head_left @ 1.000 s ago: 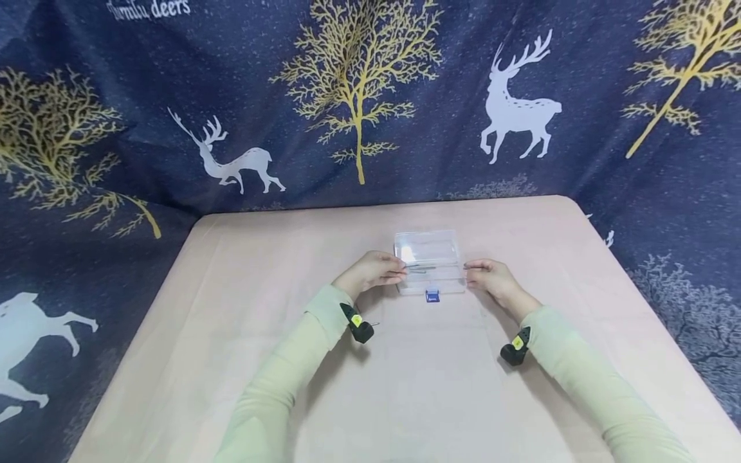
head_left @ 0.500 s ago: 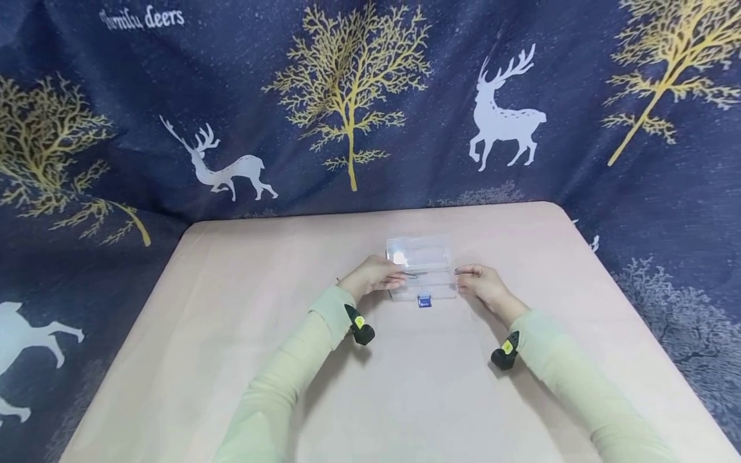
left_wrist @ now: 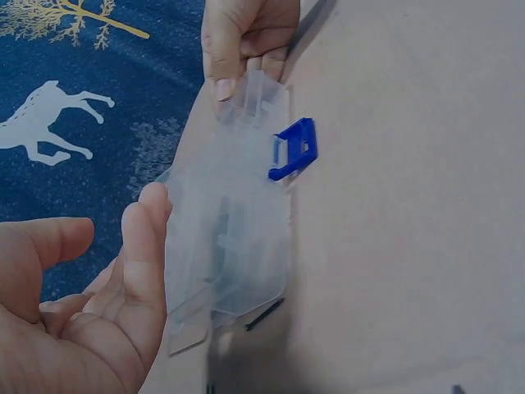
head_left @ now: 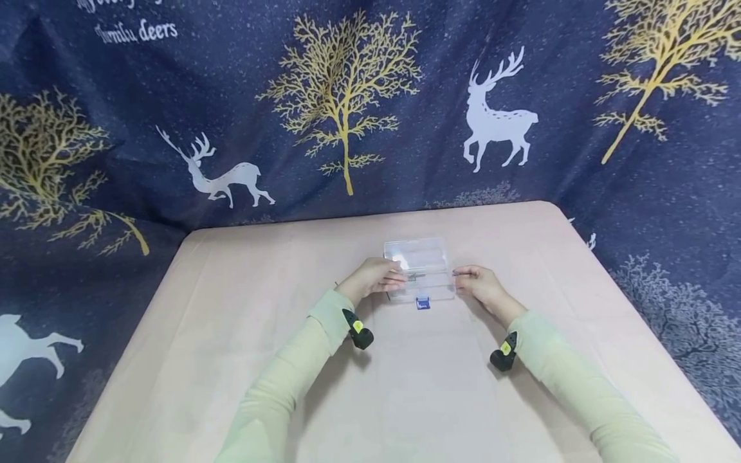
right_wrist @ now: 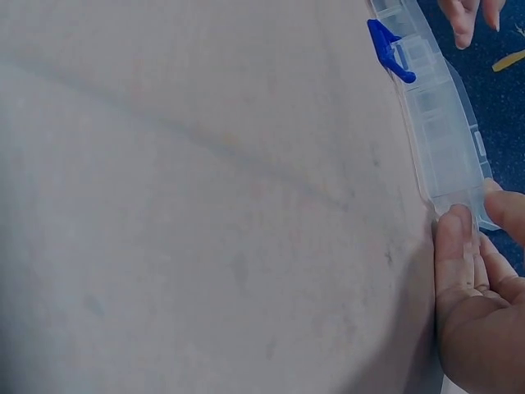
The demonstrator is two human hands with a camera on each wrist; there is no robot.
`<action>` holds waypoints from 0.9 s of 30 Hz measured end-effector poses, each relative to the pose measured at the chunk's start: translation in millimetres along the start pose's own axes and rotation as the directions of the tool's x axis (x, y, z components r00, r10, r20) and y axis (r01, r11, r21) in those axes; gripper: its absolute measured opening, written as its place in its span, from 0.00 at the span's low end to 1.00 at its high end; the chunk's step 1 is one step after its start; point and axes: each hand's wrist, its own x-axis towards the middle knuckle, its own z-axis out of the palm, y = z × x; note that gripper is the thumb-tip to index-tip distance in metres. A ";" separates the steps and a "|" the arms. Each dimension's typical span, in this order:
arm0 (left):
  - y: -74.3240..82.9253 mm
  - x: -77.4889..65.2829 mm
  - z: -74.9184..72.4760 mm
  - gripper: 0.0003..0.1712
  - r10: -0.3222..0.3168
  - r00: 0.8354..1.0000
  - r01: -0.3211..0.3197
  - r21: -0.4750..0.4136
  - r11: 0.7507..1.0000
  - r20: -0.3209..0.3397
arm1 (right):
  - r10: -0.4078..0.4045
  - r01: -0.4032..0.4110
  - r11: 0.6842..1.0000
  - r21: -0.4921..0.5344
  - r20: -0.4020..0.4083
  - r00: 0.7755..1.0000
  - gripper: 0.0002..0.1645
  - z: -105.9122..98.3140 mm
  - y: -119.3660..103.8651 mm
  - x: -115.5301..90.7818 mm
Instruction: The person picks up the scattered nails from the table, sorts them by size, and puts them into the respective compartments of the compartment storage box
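A clear plastic box (head_left: 435, 290) stands near the table's far middle, its clear lid (head_left: 427, 249) raised at the back and its blue latch (head_left: 423, 303) facing the front. My left hand (head_left: 375, 276) reaches over the box's left end; in the left wrist view its fingers extend beside the lid, thumb apart, nothing seen between them. At the right end, my right hand (head_left: 482, 285) holds the box between thumb and fingers. Small thin dark pieces (head_left: 413, 278) show inside, blurred through the plastic. A short dark rod (left_wrist: 264, 314) is seen at the box's left end.
The table (head_left: 405, 386) has a pale pink cover. Behind it hangs a dark blue cloth (head_left: 231, 77) printed with deer and trees. A small black camera (head_left: 357, 329) sits on the left wrist and another (head_left: 504, 352) on the right.
The thin dark pieces at the left fingertips now show lower and shorter within the box. My right hand stays at the right end. The whole head view has shifted slightly.
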 end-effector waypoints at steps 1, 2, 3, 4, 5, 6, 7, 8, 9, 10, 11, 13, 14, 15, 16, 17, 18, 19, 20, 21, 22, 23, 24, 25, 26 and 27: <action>0.3 -1.1 -1.3 0.22 0.003 1.000 -0.003 -0.001 1.000 -0.006 | 0.001 -0.001 1.000 0.000 0.001 1.000 0.25 0.5 -0.2 -0.2; 0.5 -2.1 -2.7 0.21 0.005 1.000 -0.005 -0.001 1.000 -0.013 | 0.005 -0.005 1.000 0.000 -0.001 1.000 0.25 1.1 0.0 -0.2; 0.6 -3.0 -4.1 0.21 0.009 1.000 -0.009 0.003 1.000 -0.020 | 0.005 -0.005 1.000 -0.002 0.002 1.000 0.25 1.5 0.0 -0.4; 0.7 -4.2 -5.4 0.21 0.017 0.999 -0.016 0.011 1.000 -0.027 | 0.005 -0.005 1.000 -0.008 0.007 1.000 0.26 1.8 -0.1 -0.7; 1.2 -6.0 -6.6 0.21 0.026 0.999 -0.025 0.035 0.999 -0.033 | 0.005 -0.005 1.000 -0.013 0.010 1.000 0.26 1.9 -0.1 -1.0; 1.2 -7.4 -7.8 0.21 0.039 0.999 -0.037 0.059 0.998 -0.038 | 0.006 -0.005 1.000 -0.015 0.010 1.000 0.26 2.0 0.0 -0.9; 1.5 -9.4 -9.0 0.21 0.052 0.998 -0.049 0.084 0.995 -0.042 | 0.005 -0.005 1.000 -0.015 0.009 1.000 0.26 2.2 0.0 -0.9; 1.8 -11.2 -10.3 0.20 0.070 0.997 -0.065 0.115 0.991 -0.044 | 0.005 -0.005 1.000 -0.013 0.009 1.000 0.26 2.3 0.0 -0.9; 2.1 -13.3 -11.6 0.20 0.092 0.995 -0.084 0.151 0.985 -0.047 | 0.004 -0.004 1.000 -0.011 0.007 1.000 0.25 2.2 -0.2 -0.8; 2.4 -15.5 -13.1 0.19 0.116 0.992 -0.105 0.190 0.976 -0.050 | 0.000 0.000 1.000 -0.010 0.009 1.000 0.25 2.3 -0.4 -0.7; 2.5 -17.8 -14.6 0.18 0.140 0.989 -0.125 0.228 0.966 -0.051 | -0.006 0.006 1.000 -0.008 0.011 1.000 0.25 2.2 -0.7 -0.6; 3.1 -21.8 -17.4 0.17 0.187 0.981 -0.166 0.289 0.943 -0.046 | -0.007 0.007 1.000 -0.006 0.007 1.000 0.25 2.3 -1.1 -0.4; 3.4 -23.7 -18.7 0.16 0.212 0.976 -0.189 0.324 0.927 -0.039 | -0.007 0.007 1.000 -0.008 0.006 1.000 0.25 1.8 -1.2 -0.5; 3.5 -25.5 -19.9 0.16 0.234 0.972 -0.209 0.353 0.912 -0.028 | -0.008 0.008 1.000 -0.011 0.006 1.000 0.25 1.5 -1.3 -0.8; 2.9 -27.1 -21.4 0.16 0.252 0.968 -0.229 0.382 0.895 -0.012 | -0.008 0.008 1.000 -0.016 0.006 1.000 0.25 1.2 -1.0 -0.9; 2.3 -29.0 -22.8 0.15 0.268 0.963 -0.247 0.405 0.880 0.006 | -0.007 0.007 1.000 -0.014 0.003 1.000 0.25 1.2 -1.1 -1.0; 1.5 -31.1 -23.8 0.15 0.288 0.957 -0.272 0.429 0.861 0.028 | -0.002 0.002 1.000 -0.012 -0.001 1.000 0.25 1.1 -1.1 -1.2; 0.5 -33.5 -24.5 0.15 0.305 0.951 -0.293 0.451 0.843 0.048 | -0.003 0.003 1.000 -0.011 -0.001 1.000 0.25 0.8 -1.2 -1.6; -0.8 -36.1 -25.2 0.15 0.327 0.942 -0.320 0.474 0.820 0.071 | -0.002 0.002 1.000 -0.016 -0.003 1.000 0.25 0.4 -1.3 -1.8; -2.4 -38.4 -26.0 0.14 0.349 0.933 -0.347 0.494 0.797 0.093 | -0.002 0.002 1.000 -0.017 -0.004 1.000 0.25 0.3 -1.2 -1.8; -4.0 -40.8 -26.9 0.14 0.373 0.921 -0.377 0.513 0.771 0.116 | -0.006 0.007 1.000 -0.020 0.001 1.000 0.25 0.0 -1.3 -1.9; -5.3 -43.5 -27.8 0.13 0.400 0.907 -0.407 0.532 0.742 0.136 | -0.004 0.004 1.000 -0.020 0.002 1.000 0.25 0.1 -1.5 -1.8; -6.8 -45.7 -29.0 0.12 0.429 0.890 -0.439 0.553 0.708 0.158 | -0.002 0.002 1.000 -0.023 0.002 1.000 0.25 0.0 -1.4 -1.8; -8.2 -47.7 -30.7 0.11 0.451 0.874 -0.466 0.571 0.676 0.178 | 0.000 0.000 1.000 -0.027 0.003 1.000 0.25 0.2 -1.4 -1.7; -9.8 -49.4 -32.7 0.10 0.474 0.857 -0.492 0.590 0.640 0.201 | 0.002 -0.002 1.000 -0.030 0.004 1.000 0.25 0.4 -1.4 -1.6; -11.0 -51.0 -34.6 0.10 0.485 0.846 -0.510 0.605 0.612 0.221 | 0.001 -0.001 1.000 -0.028 0.007 1.000 0.25 0.5 -1.3 -1.5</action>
